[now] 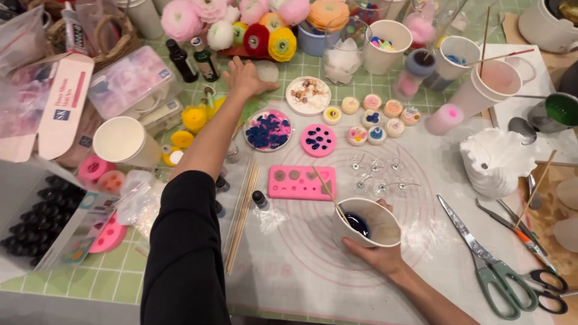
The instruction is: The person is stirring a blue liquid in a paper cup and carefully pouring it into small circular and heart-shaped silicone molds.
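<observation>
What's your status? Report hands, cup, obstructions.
Left hand reaching far, resting on a pale disc. Right hand gripping cup, dark blue liquid, stick inside. Pink mold beside the cup.

Left arm first: a black long sleeve [183, 241], plain and unmarked, fits closely from the shoulder and ends just past the elbow, leaving the forearm bare. The left hand [244, 77] is bare too, with no glove, ring or watch showing. Over on the other side, the right hand [380, 256] is also ungloved, its wrist and forearm uncovered, with no sleeve or bracelet in view.
</observation>
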